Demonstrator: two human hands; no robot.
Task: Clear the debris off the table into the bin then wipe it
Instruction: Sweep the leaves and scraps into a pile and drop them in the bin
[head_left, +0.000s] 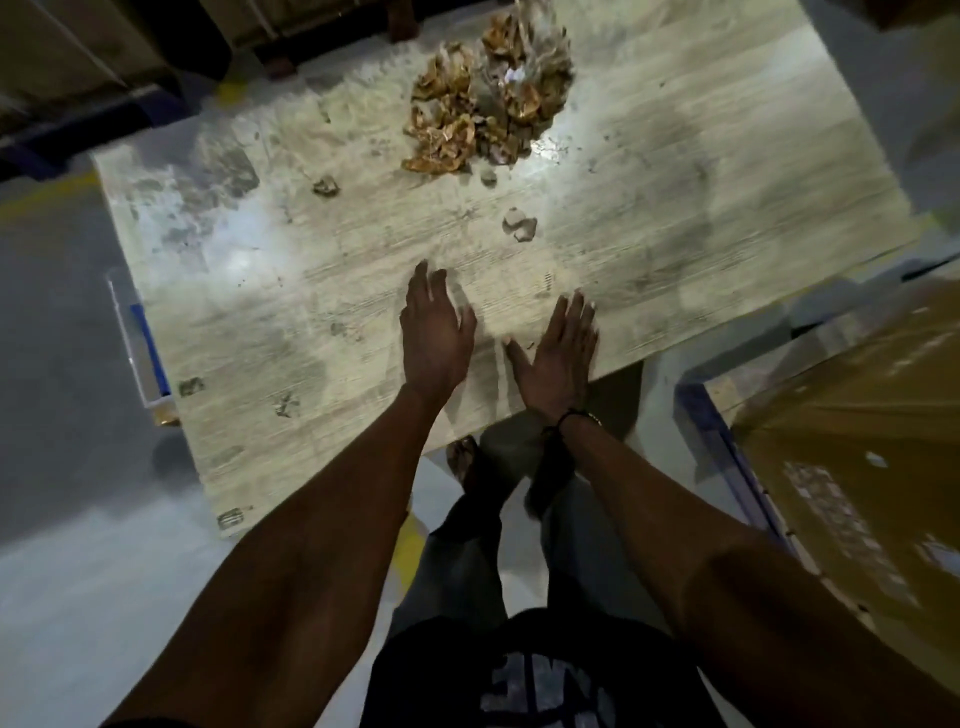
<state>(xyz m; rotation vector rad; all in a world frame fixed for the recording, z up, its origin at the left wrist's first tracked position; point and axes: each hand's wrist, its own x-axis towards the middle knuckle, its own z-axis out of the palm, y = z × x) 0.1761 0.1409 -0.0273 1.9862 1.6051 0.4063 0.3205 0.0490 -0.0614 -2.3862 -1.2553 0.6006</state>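
Since both hands, left hand (435, 338) & right hand (558, 358), hover w/ fingers straight, apart, holding nothing, debris pile (488, 93) well beyond fingertips looks light, dry, crumbly: prob. best scooped from its sides.

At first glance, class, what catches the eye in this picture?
A heap of brown crumpled debris sits at the far side of the dusty table. Nearer, the left hand and right hand lie open, fingers straight, by the table's near edge. Small scraps lie between.
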